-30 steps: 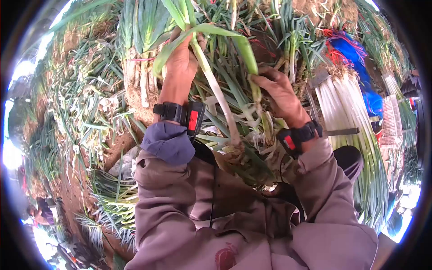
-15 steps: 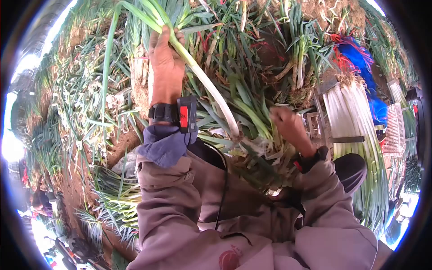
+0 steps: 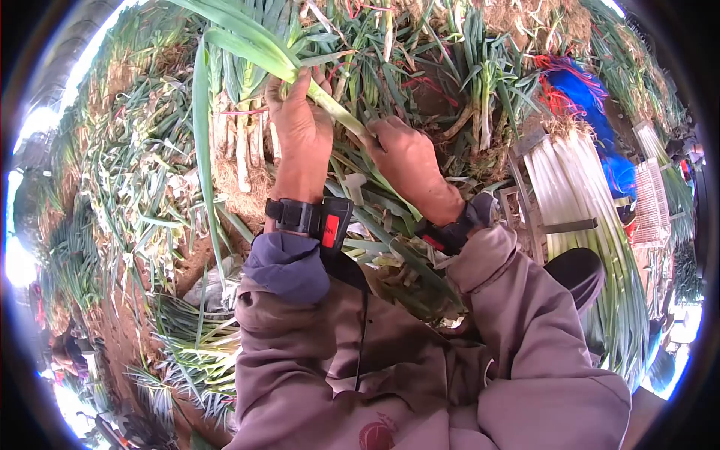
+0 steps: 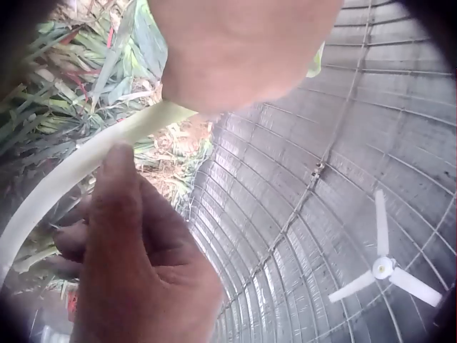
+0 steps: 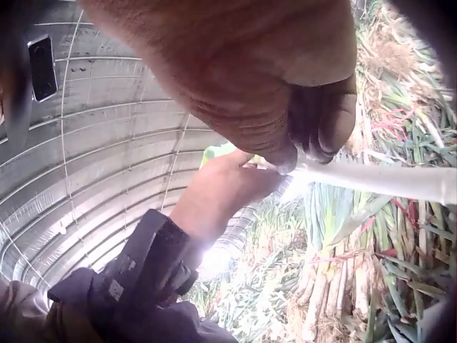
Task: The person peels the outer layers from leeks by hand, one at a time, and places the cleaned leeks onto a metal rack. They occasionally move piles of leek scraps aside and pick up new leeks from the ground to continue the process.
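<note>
Leek [image 3: 337, 112] in left hand [image 3: 300, 124], red-tied bundle [image 3: 241, 141] beside, loose leaves [image 3: 409, 256] below

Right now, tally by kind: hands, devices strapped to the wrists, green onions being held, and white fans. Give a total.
Hands: 2
Wrist devices: 2
Held green onion: 1
White fan: 1
Total: 6

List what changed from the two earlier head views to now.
The right hand let go of the leaf it held a second ago and has moved up and leftward in the head view to the leek's stalk; whether it pinches is unclear. The left hand still holds the leek; the white-stemmed bundle at right stays put.
</note>
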`<act>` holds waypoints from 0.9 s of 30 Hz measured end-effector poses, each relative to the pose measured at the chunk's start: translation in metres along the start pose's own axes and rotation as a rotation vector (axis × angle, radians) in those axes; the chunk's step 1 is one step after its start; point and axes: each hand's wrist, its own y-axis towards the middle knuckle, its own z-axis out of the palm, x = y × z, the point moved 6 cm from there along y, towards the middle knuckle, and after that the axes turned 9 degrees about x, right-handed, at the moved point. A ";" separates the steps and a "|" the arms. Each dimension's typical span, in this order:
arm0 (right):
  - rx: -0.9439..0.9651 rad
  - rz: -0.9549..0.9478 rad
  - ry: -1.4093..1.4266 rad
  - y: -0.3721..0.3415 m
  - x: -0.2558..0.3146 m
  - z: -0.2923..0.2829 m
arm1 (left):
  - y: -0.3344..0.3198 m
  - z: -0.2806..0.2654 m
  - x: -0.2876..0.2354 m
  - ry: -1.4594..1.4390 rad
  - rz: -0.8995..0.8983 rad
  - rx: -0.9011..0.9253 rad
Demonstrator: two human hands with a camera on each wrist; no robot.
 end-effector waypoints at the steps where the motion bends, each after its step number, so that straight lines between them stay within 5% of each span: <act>1: 0.008 -0.012 -0.036 -0.001 0.000 0.001 | -0.002 0.000 0.003 -0.009 -0.019 -0.008; 12: 0.058 -0.052 -0.117 -0.009 -0.013 -0.011 | -0.013 0.018 0.021 0.009 -0.058 0.106; 17: 0.179 0.067 0.075 -0.014 -0.028 -0.006 | -0.014 0.013 0.027 0.036 -0.068 0.073; 20: 0.109 0.063 0.271 -0.004 -0.019 -0.021 | -0.017 0.022 0.028 0.074 -0.123 0.169; 27: 0.075 -0.009 0.120 0.017 -0.010 -0.028 | -0.026 0.036 0.043 0.079 -0.142 0.211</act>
